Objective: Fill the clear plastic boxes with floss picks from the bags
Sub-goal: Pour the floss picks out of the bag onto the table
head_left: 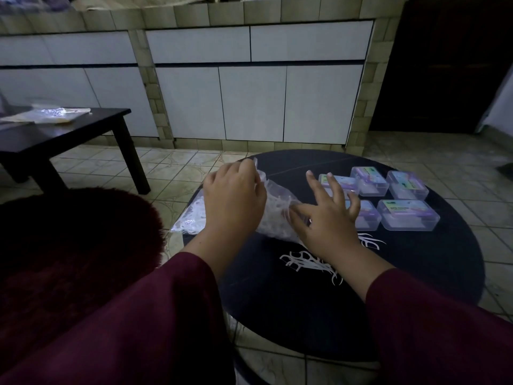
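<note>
The bag [274,218] of floss picks lies on the round black table [416,273], between the 2 hands. The left hand [233,198] is curled over the bag's top edge and pinches it up at the far end. The right hand [324,218] is spread wide, with straight fingers, and its thumb touches the bag's right side. I cannot tell if it holds anything. Both arms reach forward in dark red sleeves [433,329]. The bag's long side runs from the table's near left edge toward the far middle, tilted up at the pinched end. A loose pile of floss picks [308,262] lies just under the right wrist. 5 clear boxes [408,215] sit closed just past the right hand.
</note>
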